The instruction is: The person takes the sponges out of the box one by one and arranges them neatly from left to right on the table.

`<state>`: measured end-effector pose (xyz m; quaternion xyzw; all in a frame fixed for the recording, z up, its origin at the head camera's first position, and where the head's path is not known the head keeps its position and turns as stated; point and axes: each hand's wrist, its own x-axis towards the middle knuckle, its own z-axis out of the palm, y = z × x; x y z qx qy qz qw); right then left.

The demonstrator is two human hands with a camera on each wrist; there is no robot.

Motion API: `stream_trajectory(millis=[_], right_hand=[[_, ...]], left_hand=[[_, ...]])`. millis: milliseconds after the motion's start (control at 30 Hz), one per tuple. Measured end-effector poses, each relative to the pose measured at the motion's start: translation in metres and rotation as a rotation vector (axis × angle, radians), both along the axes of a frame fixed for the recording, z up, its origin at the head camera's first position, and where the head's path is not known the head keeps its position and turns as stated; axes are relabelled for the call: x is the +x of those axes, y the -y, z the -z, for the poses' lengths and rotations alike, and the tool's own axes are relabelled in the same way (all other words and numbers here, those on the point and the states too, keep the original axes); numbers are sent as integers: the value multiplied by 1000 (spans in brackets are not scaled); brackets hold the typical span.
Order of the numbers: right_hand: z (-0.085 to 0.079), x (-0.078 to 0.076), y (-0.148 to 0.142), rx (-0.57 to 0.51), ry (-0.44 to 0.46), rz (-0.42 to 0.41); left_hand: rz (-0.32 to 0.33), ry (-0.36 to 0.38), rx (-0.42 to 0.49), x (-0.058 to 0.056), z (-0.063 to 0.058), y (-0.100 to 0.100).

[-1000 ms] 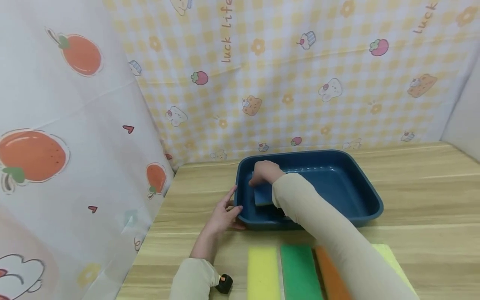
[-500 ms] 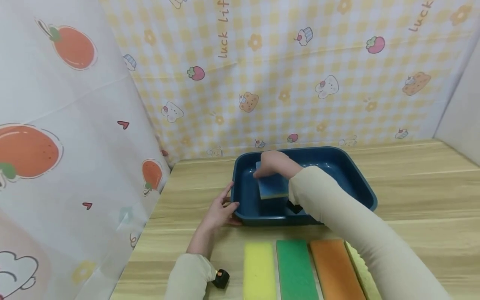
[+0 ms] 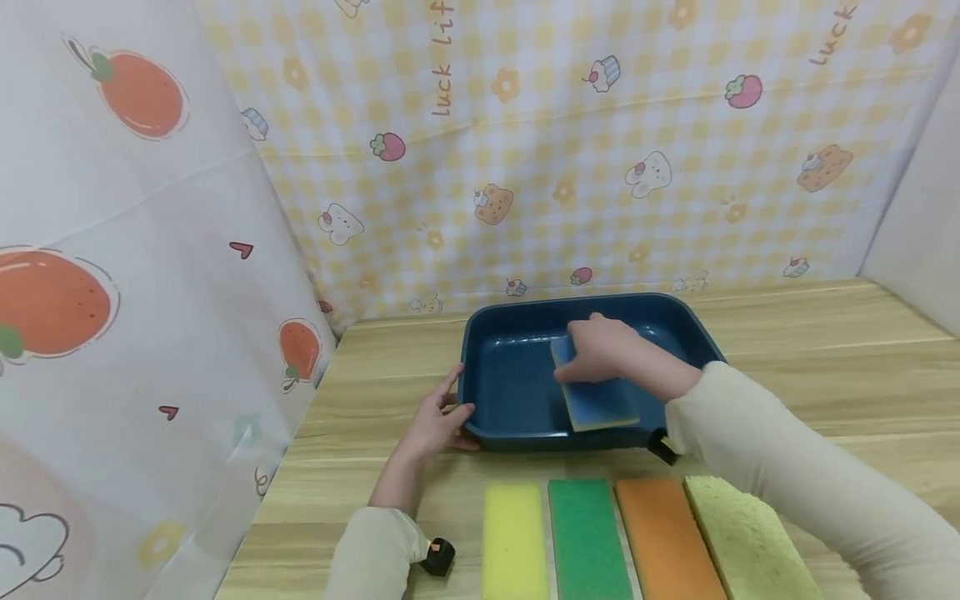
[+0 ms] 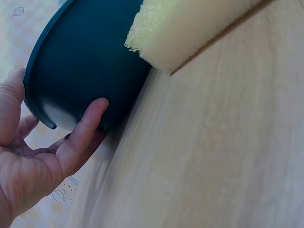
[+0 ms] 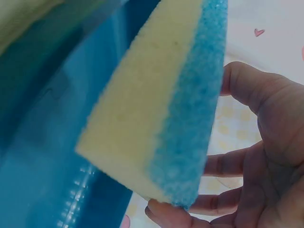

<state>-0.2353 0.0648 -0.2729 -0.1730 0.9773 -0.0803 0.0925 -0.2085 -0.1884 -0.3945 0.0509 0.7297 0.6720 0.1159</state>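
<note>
Inside the dark blue rectangular tray (image 3: 517, 383), my right hand (image 3: 603, 348) grips a sponge (image 3: 600, 404) by its sides, nearer its far end. One face of this sponge is blue; the right wrist view shows a thicker pale yellow layer (image 5: 137, 90) beside the blue layer (image 5: 190, 109). At the tray's left end, my left hand (image 3: 435, 425) holds the near corner, thumb and fingers spread round the outer wall and rim. The left wrist view shows these fingers (image 4: 85, 128) against the tray's outside (image 4: 80, 71).
In front of the tray lie a yellow sponge (image 3: 513, 542), a green one (image 3: 590, 542), an orange one (image 3: 667, 537) and a pale yellow one (image 3: 750, 542), side by side on the wooden table (image 3: 360, 375). A patterned cloth (image 3: 540, 167) hangs behind.
My right hand has moved the blue sponge rightwards and a little nearer inside the tray. The right forearm has swung right, uncovering the front sponges. The left hand stays at the tray's corner.
</note>
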Motion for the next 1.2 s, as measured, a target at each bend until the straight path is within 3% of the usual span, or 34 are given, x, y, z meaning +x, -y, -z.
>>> stream_trajectory(millis=[233,633,1000,1200], right_hand=[[6,34,-41,-41,-59,-18],[39,75,-102,-68,-109,5],[66,99,-154,-49,-68,80],[80,103,-174,-18,-12,128]], left_hand=[[-4,10,22,-1,3,0],[-25,33,14,-3,6,8],[-41,29,20,-4,5,14],[-62,32,6,-2,3,15]])
